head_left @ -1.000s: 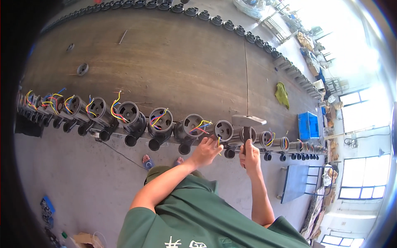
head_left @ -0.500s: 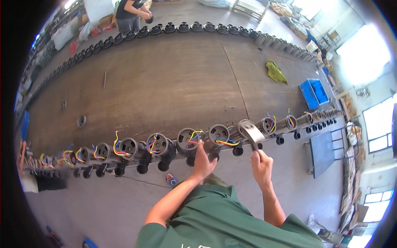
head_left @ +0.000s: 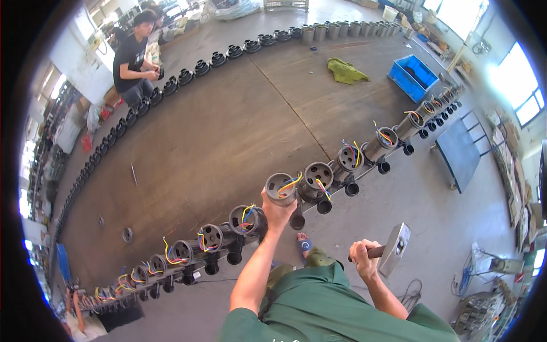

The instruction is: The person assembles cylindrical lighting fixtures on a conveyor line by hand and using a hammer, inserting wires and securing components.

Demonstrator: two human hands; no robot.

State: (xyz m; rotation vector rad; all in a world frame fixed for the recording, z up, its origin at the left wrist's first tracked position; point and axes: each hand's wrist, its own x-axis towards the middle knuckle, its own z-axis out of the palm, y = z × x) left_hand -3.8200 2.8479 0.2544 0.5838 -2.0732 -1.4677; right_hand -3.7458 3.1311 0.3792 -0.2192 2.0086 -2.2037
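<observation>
Our left hand [head_left: 277, 212] wraps shut around the grey motor housing [head_left: 282, 188] with coloured wires, steadying it at the near edge of the big wooden table [head_left: 228, 125]. Our right hand [head_left: 364, 257], fist closed, grips the hammer [head_left: 393, 249] low and right, apart from the row, with open floor [head_left: 433, 205] for swinging.

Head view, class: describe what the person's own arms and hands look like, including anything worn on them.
Both forearms are bare, with no gloves, rings or watch visible on the left hand or right hand. Short sleeves of a dark green shirt cover the upper arms.
</observation>
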